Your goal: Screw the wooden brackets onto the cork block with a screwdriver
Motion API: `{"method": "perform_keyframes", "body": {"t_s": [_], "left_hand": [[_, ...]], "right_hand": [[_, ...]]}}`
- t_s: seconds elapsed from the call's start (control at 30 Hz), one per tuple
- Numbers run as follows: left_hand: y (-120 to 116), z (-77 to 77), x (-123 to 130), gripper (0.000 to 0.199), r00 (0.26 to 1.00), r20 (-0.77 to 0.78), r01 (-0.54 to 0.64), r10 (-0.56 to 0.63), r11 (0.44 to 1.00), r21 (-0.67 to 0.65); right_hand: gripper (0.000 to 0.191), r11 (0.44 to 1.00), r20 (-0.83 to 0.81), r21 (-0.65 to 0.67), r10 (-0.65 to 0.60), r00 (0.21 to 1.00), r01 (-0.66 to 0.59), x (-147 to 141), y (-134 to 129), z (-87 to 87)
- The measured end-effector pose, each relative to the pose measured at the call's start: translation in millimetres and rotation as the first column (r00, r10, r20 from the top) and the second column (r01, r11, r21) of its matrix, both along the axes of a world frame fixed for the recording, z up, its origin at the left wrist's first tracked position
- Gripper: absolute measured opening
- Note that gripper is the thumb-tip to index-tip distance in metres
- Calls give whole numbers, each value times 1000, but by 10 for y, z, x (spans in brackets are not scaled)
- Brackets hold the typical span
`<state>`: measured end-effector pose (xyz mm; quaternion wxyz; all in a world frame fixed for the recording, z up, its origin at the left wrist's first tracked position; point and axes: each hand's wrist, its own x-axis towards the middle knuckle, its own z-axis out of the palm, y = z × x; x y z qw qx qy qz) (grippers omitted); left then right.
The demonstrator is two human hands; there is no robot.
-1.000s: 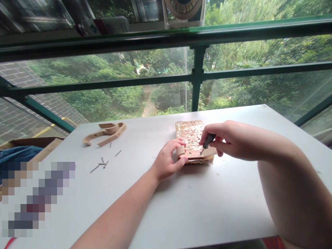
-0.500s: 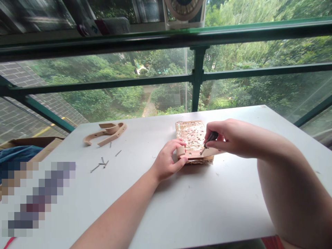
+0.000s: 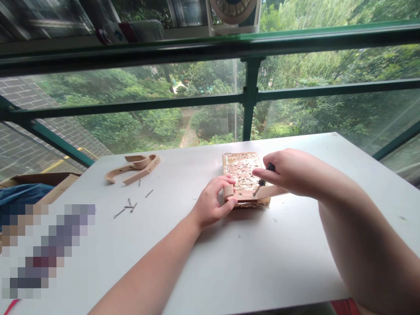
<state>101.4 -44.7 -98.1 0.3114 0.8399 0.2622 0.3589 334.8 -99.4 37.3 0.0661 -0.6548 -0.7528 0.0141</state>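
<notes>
My left hand (image 3: 215, 202) grips the curled left end of a light wooden piece (image 3: 246, 195), which lies across the front of a plastic-wrapped block (image 3: 242, 168) full of small holes. My right hand (image 3: 278, 170) is closed round the dark handle of a screwdriver (image 3: 261, 182), thumb stretched along it. The tip of the tool meets a screw in the wooden piece, right of a second screw. Beyond that, the piece's right end reaches past the block, below my right hand.
More curved wooden pieces (image 3: 141, 168) lie at the back left of the white table (image 3: 197, 280), with several loose screws (image 3: 130, 205) in front of them. An open cardboard box (image 3: 62, 188) stands off the left edge. Behind the table runs a green railing (image 3: 183, 103).
My right hand has turned on the screwdriver, its thumb now extended and its wrist a little further left. The left hand and the block stay put.
</notes>
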Motion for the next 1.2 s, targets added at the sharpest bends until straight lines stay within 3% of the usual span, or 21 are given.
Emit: {"method": "perform_keyframes", "body": {"t_s": [0.33, 0.47, 0.57, 0.67, 0.8, 0.97, 1.2], "left_hand": [[12, -14, -6, 17, 1000, 2, 5, -5, 1000, -2], [10, -5, -9, 17, 1000, -5, 0, 0, 1000, -13], [8, 5, -12, 21, 1000, -18, -10, 9, 1000, -19], [7, 12, -15, 25, 1000, -29, -13, 12, 999, -32], [8, 9, -13, 20, 1000, -19, -10, 9, 1000, -21], [15, -1, -8, 17, 1000, 0, 4, -4, 1000, -2], [14, 23, -14, 18, 1000, -17, -3, 3, 1000, 6]], "right_hand": [[42, 1000, -37, 0, -14, 999, 14, -29, -23, -45], [13, 978, -179, 97, 199, 963, -184, 3, -16, -70], [7, 923, -220, 154, 380, 898, -353, -18, 4, -89], [3, 895, -218, 129, 446, 868, -427, -57, 9, -88], [5, 913, -265, 56, 405, 875, -405, -42, -47, -47], [28, 913, -331, -77, 355, 874, -400, 70, -182, 10], [22, 944, -303, -25, 308, 902, -330, 44, -161, 35]]}}
